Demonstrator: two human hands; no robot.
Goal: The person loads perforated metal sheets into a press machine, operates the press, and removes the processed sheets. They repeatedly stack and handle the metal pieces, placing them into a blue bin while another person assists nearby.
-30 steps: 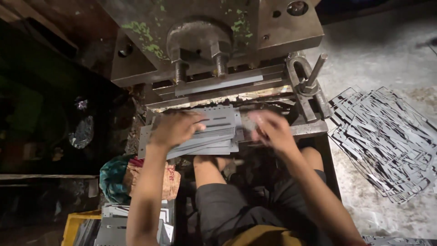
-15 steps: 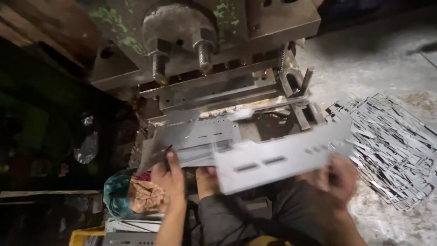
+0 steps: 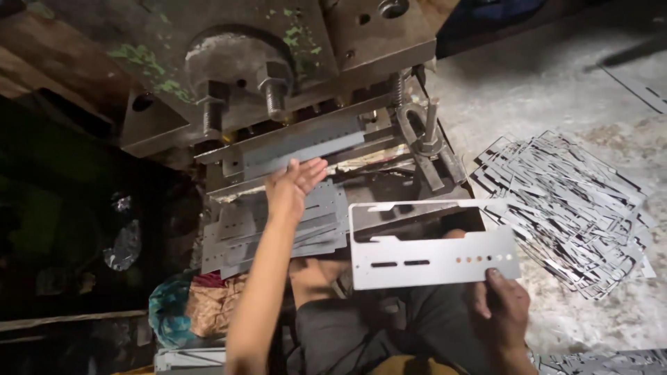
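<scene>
Below the press [image 3: 278, 83], left hand [image 3: 292, 187] spread on blank [image 3: 299, 142]; right hand's [image 3: 501, 305] grip pinches punched plate [image 3: 431, 260].

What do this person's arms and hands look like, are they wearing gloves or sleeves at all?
No gloves and no sleeves show. The left hand and right hand are both bare, and both forearms are uncovered as far as the picture reaches. No watch, ring or wristband shows. Lower in the picture, the person wears dark grey clothing over the lap.
</scene>
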